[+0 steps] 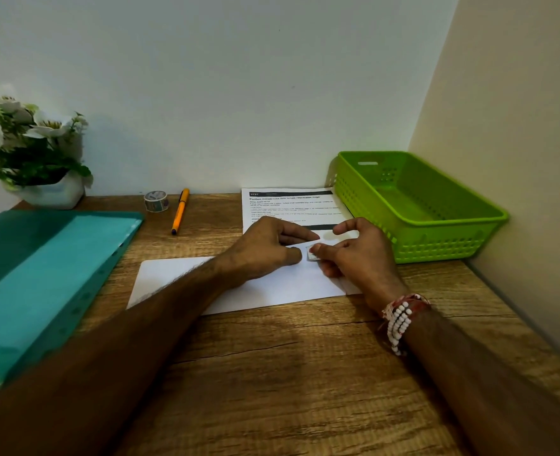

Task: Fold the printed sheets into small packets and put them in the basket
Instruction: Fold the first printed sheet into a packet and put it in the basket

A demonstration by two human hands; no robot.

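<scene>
1. Small folded white paper packet (pixel 312 253): over item 2's right part.
2. White paper sheet (pixel 180 278): flat, blank side up.
3. Printed white sheet (pixel 288 205): flat, text up, behind item 2.
4. Lime-green perforated plastic basket (pixel 436 248): upright, right of item 3.

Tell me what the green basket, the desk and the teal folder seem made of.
Basket: moulded plastic, glossy, with slotted walls. Desk: wood or wood-look laminate, matt, grain lines showing; which, I cannot tell. Folder: thin translucent plastic, faintly shiny, punched holes along its edge.
</scene>
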